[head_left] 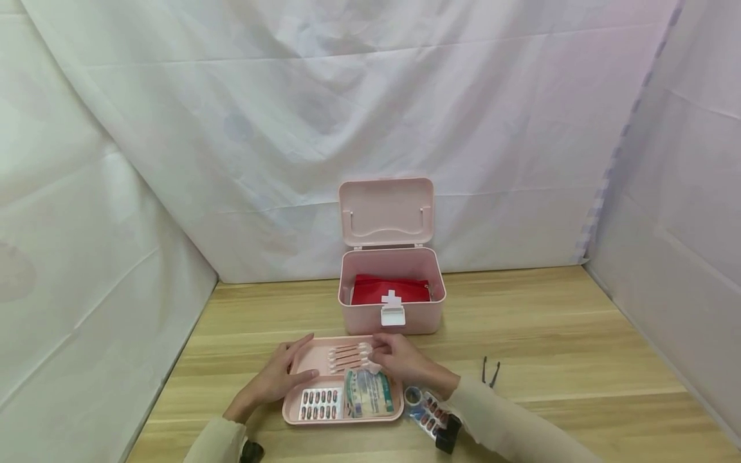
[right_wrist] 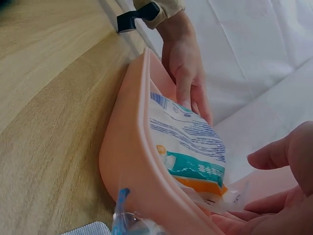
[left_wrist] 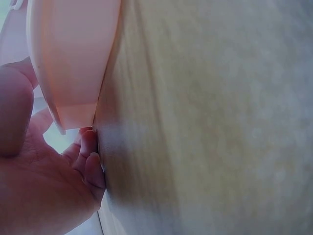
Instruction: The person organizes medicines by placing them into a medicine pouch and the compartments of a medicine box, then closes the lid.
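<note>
A pink divided tray (head_left: 315, 352) lies on the table. My left hand (head_left: 276, 376) rests at its left edge, with the thumb and index finger reaching over the rim. Beside the tray wall, the other fingers bend close to the tabletop in the left wrist view. Over the upper right part of the tray is my right hand (head_left: 402, 359), its thumb (right_wrist: 269, 155) apart from the fingers. Under it, several cotton swabs (head_left: 347, 357) lie in the long upper compartment. A plastic packet (right_wrist: 188, 139) and a capsule blister pack (head_left: 320, 404) fill the front compartments.
Behind the tray stands a pink first-aid box (head_left: 361, 318), lid raised, with a red pouch (head_left: 370, 290) inside. Right of the tray lie a roll of tape (head_left: 413, 395) and another capsule blister pack (head_left: 429, 415). Dark tweezers (head_left: 492, 373) are farther right. White cloth hangs around the table.
</note>
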Available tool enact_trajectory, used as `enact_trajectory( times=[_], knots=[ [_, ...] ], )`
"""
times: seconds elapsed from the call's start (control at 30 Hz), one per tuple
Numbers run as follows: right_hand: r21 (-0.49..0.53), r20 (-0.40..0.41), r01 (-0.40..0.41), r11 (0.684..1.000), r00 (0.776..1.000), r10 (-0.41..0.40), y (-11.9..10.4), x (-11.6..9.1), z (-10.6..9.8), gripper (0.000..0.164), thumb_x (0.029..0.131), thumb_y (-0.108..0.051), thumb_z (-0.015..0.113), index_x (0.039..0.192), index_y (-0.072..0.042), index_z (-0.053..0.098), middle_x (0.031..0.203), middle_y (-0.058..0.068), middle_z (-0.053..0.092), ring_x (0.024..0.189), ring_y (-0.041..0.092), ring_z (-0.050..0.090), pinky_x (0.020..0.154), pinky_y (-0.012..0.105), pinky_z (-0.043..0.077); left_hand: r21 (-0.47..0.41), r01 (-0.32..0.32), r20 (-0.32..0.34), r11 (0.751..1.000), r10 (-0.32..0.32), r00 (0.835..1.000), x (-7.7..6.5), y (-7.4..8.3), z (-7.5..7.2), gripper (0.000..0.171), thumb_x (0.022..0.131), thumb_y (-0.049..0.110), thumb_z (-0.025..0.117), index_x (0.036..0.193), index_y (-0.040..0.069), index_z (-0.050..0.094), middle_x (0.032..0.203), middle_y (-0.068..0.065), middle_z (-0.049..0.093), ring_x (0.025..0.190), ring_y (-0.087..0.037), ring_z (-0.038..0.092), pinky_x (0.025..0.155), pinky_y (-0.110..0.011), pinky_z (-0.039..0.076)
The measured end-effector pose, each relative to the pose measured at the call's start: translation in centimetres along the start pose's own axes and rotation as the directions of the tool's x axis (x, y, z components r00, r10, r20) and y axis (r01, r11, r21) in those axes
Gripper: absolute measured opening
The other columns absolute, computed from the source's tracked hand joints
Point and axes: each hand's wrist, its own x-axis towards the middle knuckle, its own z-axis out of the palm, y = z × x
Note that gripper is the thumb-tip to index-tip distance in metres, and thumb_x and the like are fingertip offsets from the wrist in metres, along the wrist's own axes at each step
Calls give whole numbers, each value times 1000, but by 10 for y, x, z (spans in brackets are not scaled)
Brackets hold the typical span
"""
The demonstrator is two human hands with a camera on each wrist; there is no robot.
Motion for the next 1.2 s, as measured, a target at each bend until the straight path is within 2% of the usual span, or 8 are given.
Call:
enact_trajectory(
  times=[0.2,0.37,0.47,0.63,0.8,0.9,1.2],
  knots=[
    [11,26,8,1000,1000,-9,1,-5,-10,49,96,-17,64,139,3,52,131,18,59,121,32,59,100,46,50,-5,-8,-1,1000,8,1000,1,0,0,79,86,38,76,154,21,38,133,-19,45,117,-30,47,100,-57,41],
    [56,30,105,993,994,-107,7,-9,-23,39,96,-15,64,131,2,59,125,19,62,112,25,62,98,40,51,-19,0,4,1000,0,1000,1,-1,0,80,86,37,76,154,22,37,134,-19,44,119,-30,46,102,-56,39],
    [106,28,124,987,991,-127,13,-12,-34,34,95,-15,64,126,0,63,124,19,63,108,21,62,96,35,52,-17,7,6,1000,-7,1000,1,-2,0,80,86,37,76,154,23,37,134,-18,44,119,-29,46,102,-56,39],
    [152,31,89,984,995,-95,23,-17,-52,32,94,-20,68,119,-2,66,122,16,65,104,19,61,92,30,51,-8,8,8,1000,-7,1000,2,-3,0,80,86,39,77,154,23,37,133,-17,45,118,-29,46,101,-57,40],
    [118,3,78,990,997,-79,29,-27,-69,31,90,-23,73,113,-3,68,110,8,68,100,20,60,90,33,49,-5,5,8,1000,-5,1000,2,-3,0,80,86,39,76,154,23,37,133,-17,45,120,-30,45,102,-59,40],
    [105,-11,76,992,997,-75,31,-33,-79,31,89,-22,73,112,-1,67,109,10,68,99,20,61,89,34,49,-7,4,9,1000,-4,1000,1,-2,-1,80,86,39,76,154,23,37,134,-18,44,120,-31,45,102,-60,39],
    [127,5,95,987,995,-97,43,-49,-113,38,91,-14,71,118,10,60,113,27,64,99,24,66,85,25,53,-4,-1,9,1000,1,1000,1,-1,-1,79,87,40,75,154,22,37,134,-19,44,121,-33,45,103,-60,39]
  ],
)
